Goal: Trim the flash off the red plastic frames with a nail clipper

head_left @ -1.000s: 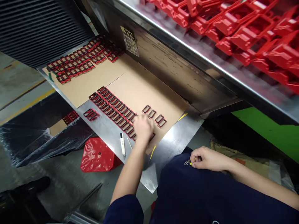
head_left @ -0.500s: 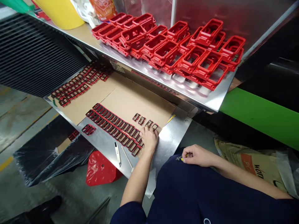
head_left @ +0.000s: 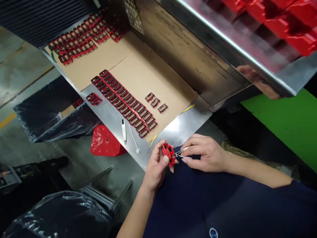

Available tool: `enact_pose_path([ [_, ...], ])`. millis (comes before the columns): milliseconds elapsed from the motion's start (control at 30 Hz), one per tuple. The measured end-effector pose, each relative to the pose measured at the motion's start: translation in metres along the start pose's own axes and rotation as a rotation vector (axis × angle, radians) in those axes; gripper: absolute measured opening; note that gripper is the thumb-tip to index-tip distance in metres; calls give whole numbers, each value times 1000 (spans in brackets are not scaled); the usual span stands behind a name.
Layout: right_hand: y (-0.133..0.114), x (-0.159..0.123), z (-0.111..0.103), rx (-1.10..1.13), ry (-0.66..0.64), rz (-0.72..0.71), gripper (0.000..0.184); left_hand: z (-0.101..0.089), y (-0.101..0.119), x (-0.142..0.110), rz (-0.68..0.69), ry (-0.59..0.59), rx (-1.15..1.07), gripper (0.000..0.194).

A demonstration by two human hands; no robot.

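L hand [head_left: 155, 167] up off table [head_left: 182, 123] vs 0.5 s ago, now grips 1 red pc [head_left: 167, 153] at R hand's [head_left: 208, 153] 9 o'clock; R fingers pinch 1 metal tool [head_left: 182, 151], prob. tweezers. Loose frames [head_left: 158, 110], L hand's 12 o'clock: 3, was 4.

lifted left bare hand [head_left: 155, 165] off tan cardboard sheet [head_left: 138, 72]; now gripping small red rectangular frame [head_left: 167, 153]. now directing slender silver metal prongs [head_left: 181, 151] at it with right bare hand [head_left: 209, 153]. reduced short row of red-and-black rectangular frames [head_left: 155, 99] from four to three.
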State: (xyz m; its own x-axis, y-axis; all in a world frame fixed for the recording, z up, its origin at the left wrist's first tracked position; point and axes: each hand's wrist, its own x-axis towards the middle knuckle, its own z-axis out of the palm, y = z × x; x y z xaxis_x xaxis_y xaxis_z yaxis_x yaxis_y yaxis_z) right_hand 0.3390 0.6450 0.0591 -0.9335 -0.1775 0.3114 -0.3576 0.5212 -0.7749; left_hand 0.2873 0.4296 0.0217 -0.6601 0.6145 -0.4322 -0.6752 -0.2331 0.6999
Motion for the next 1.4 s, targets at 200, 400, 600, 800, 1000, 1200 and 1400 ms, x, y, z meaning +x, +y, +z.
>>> enact_pose_path([
  [200,6,-3,9,-76,-127,-8,10,-2,-10,-20,23,-63,290,88],
  [400,5,-3,11,4,-161,-54,7,-1,-9,-29,204,8,650,71],
  [600,4,-7,9,-8,-105,-81,5,-5,-13,-29,335,16,773,71],
  [800,5,-8,10,62,-117,-131,7,-5,-12,-30,402,-3,836,70],
  [1000,6,-8,14,94,-96,-175,8,-6,-10,-30,400,5,812,69],
  [1200,5,-5,15,84,-104,-185,9,-8,-9,-28,395,17,794,70],
  [1400,3,-4,15,71,-109,-191,8,-10,-11,-29,410,37,761,71],
])
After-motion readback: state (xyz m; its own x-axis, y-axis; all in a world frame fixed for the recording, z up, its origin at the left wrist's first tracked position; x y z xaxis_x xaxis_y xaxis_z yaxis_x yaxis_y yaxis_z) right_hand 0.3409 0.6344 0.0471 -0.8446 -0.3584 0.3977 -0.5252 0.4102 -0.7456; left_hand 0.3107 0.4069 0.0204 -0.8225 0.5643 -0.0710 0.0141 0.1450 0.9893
